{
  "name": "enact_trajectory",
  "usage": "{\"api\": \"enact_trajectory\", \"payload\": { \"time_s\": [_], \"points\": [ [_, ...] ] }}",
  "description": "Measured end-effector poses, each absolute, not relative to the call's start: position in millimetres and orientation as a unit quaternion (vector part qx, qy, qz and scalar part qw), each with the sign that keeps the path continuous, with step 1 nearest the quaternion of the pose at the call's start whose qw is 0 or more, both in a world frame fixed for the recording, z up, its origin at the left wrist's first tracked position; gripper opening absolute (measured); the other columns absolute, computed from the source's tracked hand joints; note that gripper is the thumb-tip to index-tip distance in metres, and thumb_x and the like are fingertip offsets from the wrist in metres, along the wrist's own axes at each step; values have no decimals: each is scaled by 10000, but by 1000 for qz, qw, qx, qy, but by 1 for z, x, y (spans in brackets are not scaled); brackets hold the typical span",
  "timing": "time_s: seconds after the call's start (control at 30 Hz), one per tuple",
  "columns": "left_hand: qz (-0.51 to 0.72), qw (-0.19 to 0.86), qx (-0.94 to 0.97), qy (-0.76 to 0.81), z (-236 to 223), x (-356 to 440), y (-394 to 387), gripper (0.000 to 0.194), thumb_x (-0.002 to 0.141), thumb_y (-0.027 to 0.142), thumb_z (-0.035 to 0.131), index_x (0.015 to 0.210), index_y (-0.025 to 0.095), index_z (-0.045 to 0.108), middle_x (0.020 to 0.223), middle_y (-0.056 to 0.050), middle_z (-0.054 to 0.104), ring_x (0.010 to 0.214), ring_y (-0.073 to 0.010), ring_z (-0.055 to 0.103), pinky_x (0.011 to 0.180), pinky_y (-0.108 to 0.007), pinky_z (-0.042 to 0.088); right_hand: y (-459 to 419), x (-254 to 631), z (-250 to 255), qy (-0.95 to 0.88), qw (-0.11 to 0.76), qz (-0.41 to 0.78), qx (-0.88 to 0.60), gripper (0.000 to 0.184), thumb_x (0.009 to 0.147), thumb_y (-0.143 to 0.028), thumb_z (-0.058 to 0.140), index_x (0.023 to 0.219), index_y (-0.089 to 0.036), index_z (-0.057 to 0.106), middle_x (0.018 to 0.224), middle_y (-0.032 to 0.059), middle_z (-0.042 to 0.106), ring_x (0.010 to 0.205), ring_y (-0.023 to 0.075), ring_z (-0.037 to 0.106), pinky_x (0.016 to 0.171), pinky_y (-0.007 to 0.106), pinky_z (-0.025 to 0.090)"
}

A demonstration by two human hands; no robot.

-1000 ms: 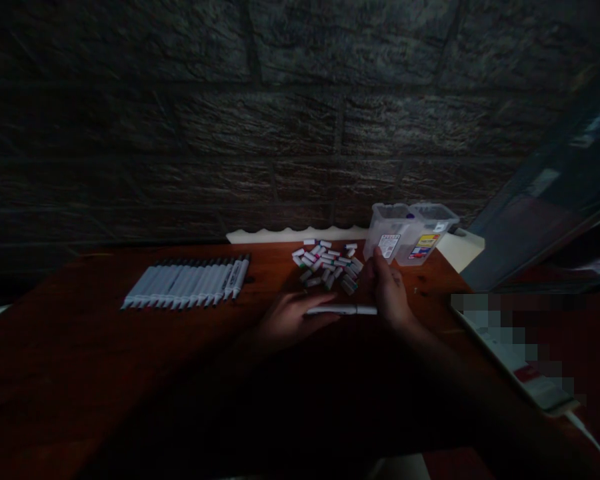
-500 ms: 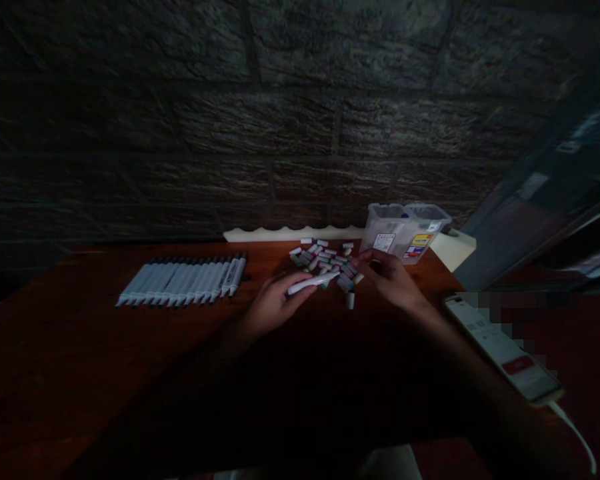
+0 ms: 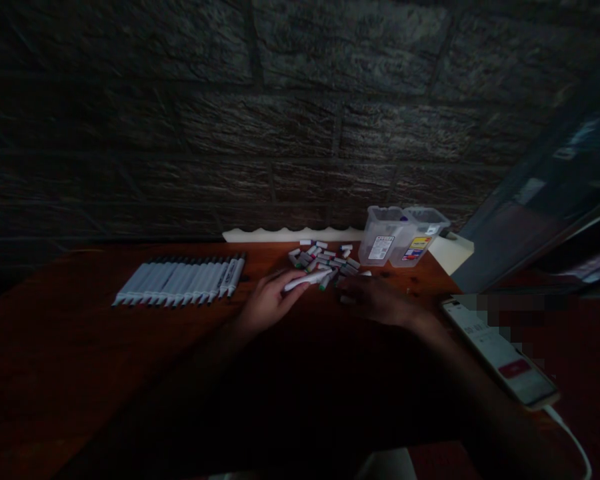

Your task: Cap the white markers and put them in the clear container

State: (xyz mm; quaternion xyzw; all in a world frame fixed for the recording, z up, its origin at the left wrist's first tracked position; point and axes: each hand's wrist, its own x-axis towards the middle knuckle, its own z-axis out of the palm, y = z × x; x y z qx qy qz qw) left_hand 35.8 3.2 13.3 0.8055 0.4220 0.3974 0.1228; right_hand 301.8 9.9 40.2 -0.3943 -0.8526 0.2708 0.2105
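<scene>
Head view: left hand (image 3: pixel 267 303) pinches a white marker (image 3: pixel 307 279) between thumb and fingers, just off the near side of the cap pile (image 3: pixel 325 257), tapered end pointing right, probably uncapped. Right hand (image 3: pixel 383 300) is at the pile's near right edge, fingers curled over a loose cap (image 3: pixel 347 300); can't tell if it's gripped, too dark. Step in hand reads as handling caps with one marker held ready. Next move calls for a clean pinch on a single cap, marker steady, neighbours undisturbed. Main obstacles: caps jumbled close together, poor light, own fingers hiding the contact. Marker row (image 3: pixel 180 281) lies left, well apart. Clear bins (image 3: pixel 377 243) stand far right, just beyond the right hand. Phone (image 3: pixel 503 357) with cable (image 3: pixel 575 437) near right, beside the forearm.
</scene>
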Motion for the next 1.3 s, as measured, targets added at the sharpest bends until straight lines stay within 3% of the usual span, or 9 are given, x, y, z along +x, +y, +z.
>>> {"api": "enact_trajectory", "payload": {
  "time_s": [0.13, 0.23, 0.4, 0.6, 0.77, 0.9, 1.0, 1.1, 1.3],
  "points": [
    [392, 125, 810, 417, 12, 37, 1, 284, 920, 363, 546, 1122, 188, 643, 1046, -57, 729, 842, -172, 697, 668, -247, 561, 8, 301, 45, -823, 255, 307, -406, 315, 757, -147, 648, 1048, -257, 698, 874, 16, 692, 683, 147, 585, 620, 273, 442],
    [398, 116, 811, 412, 12, 37, 0, 261, 916, 339, 563, 1122, 197, 639, 1048, -43, 728, 879, -164, 694, 732, -253, 568, 9, 299, 52, -754, 349, 385, -403, 241, 766, -201, 682, 1005, -234, 682, 920, 13, 680, 762, 135, 603, 685, 272, 467],
    [396, 118, 815, 407, 13, 39, -2, 272, 913, 355, 561, 1122, 203, 644, 1067, -55, 728, 874, -170, 700, 633, -223, 575, 11, 292, 58, -602, 473, 480, -427, 252, 741, -375, 744, 901, -207, 646, 713, -31, 638, 579, 93, 551, 499, 219, 411],
    [403, 118, 819, 391, 11, 39, -2, 282, 905, 354, 578, 1134, 206, 648, 1084, -52, 730, 920, -174, 701, 664, -222, 583, 7, 280, 56, -620, 462, 467, -429, 203, 710, -364, 768, 823, -206, 706, 722, -14, 687, 581, 90, 559, 534, 222, 452],
    [423, 90, 827, 359, 12, 40, 0, 263, 884, 328, 616, 1110, 209, 680, 1036, -50, 747, 902, -181, 711, 827, -302, 579, 5, 278, 52, -660, 404, 483, -410, 216, 791, -437, 678, 848, -241, 747, 813, -3, 720, 591, 96, 569, 527, 227, 476],
    [421, 95, 825, 366, 18, 41, -2, 289, 870, 341, 634, 1115, 201, 694, 1045, -70, 746, 884, -197, 716, 742, -292, 601, 4, 280, 48, -692, 363, 430, -452, 369, 859, -504, 578, 701, -210, 734, 631, -13, 672, 477, 83, 500, 449, 220, 387],
    [387, 88, 841, 367, 21, 44, -6, 241, 898, 314, 597, 1078, 200, 710, 1036, -60, 747, 929, -205, 705, 804, -309, 590, 4, 280, 45, -723, 350, 374, -463, 440, 877, -521, 544, 618, -204, 704, 562, -25, 617, 487, 88, 473, 477, 229, 361],
    [384, 90, 845, 361, 21, 48, -9, 209, 906, 310, 587, 1043, 208, 709, 1022, -44, 746, 953, -200, 697, 886, -321, 559, 5, 279, 46, -706, 387, 380, -455, 432, 869, -554, 541, 671, -211, 711, 654, -12, 661, 593, 115, 536, 563, 243, 403],
    [354, 148, 853, 355, 16, 54, -16, 222, 906, 355, 584, 1055, 230, 691, 988, -6, 756, 866, -171, 716, 790, -261, 567, 7, 275, 57, -488, 519, 532, -458, 566, 785, -744, 481, 689, -211, 646, 675, 32, 646, 619, 154, 570, 530, 255, 398]
  ]
}}
